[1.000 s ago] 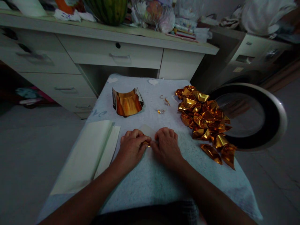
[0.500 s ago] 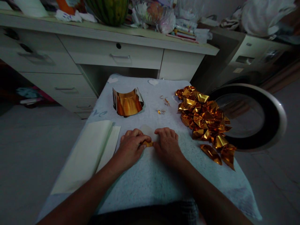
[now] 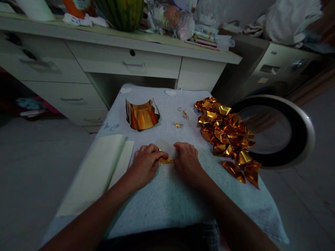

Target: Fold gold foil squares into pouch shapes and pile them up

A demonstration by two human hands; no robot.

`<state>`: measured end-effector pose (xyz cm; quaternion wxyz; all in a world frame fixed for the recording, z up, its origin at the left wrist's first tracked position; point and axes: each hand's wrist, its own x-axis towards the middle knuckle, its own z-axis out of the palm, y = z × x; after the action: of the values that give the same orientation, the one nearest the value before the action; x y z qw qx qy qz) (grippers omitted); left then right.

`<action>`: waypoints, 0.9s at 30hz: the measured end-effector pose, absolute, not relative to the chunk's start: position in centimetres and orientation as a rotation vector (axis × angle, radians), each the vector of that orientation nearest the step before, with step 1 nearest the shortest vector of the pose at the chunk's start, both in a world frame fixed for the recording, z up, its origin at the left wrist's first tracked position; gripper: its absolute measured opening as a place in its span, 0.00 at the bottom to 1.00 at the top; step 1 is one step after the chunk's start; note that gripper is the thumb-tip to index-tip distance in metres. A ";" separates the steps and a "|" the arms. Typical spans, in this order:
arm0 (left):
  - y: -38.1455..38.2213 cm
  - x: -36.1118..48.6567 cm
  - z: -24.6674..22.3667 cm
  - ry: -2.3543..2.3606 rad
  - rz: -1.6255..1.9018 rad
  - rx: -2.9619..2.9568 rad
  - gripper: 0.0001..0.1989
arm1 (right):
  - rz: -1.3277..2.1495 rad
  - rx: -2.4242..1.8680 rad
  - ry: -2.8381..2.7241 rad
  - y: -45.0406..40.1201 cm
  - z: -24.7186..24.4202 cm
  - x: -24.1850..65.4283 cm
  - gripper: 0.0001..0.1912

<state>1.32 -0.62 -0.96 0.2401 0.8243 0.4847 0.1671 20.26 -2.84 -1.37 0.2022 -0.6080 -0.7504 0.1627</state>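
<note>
My left hand [image 3: 148, 162] is closed on a small gold foil piece [image 3: 166, 160], thumb and fingers pinching its left end. My right hand [image 3: 187, 158] lies at the foil's right end, fingers bent together; what they grip is too small to make out. Under and behind the foil lies a pale translucent sheet [image 3: 165, 144]. Beyond my hands stands a curved stack of gold foil sheets [image 3: 143, 116]. Small gold ring-like bits [image 3: 179, 125] are scattered right of it. A heap of folded gold foil pieces [image 3: 227, 134] covers the table's right side.
The cloth-covered table [image 3: 157, 198] holds a stack of pale paper [image 3: 91, 174] at left. Behind it is a white counter [image 3: 154, 43] with drawers, bearing a watermelon [image 3: 120, 14] and plastic bags. A washing machine's open round door [image 3: 272, 130] is at right.
My hands have moved slightly apart, and more of the gold foil and the pale sheet shows between them. The view has shifted a little.
</note>
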 end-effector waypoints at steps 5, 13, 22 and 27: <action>-0.9 1.1 -0.9 1.317 0.495 2.270 0.16 | 0.378 -1.708 -2.068 -2.9 -1.7 20.0 0.20; -0.2 1.2 -0.6 1.636 0.664 2.214 0.21 | 0.347 -1.688 -2.057 -2.8 -2.0 19.9 0.20; 0.6 0.6 -1.2 1.470 0.789 2.005 0.23 | 0.358 -1.680 -2.001 -2.9 -2.0 20.0 0.27; 0.7 0.1 -0.8 1.323 0.777 1.676 0.21 | 0.419 -1.592 -1.899 -2.8 -2.5 20.4 0.35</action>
<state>0.06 0.70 -0.77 0.4209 0.6691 0.5282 0.3101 20.42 -2.84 -2.49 0.3092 -0.6024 -0.7186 0.1586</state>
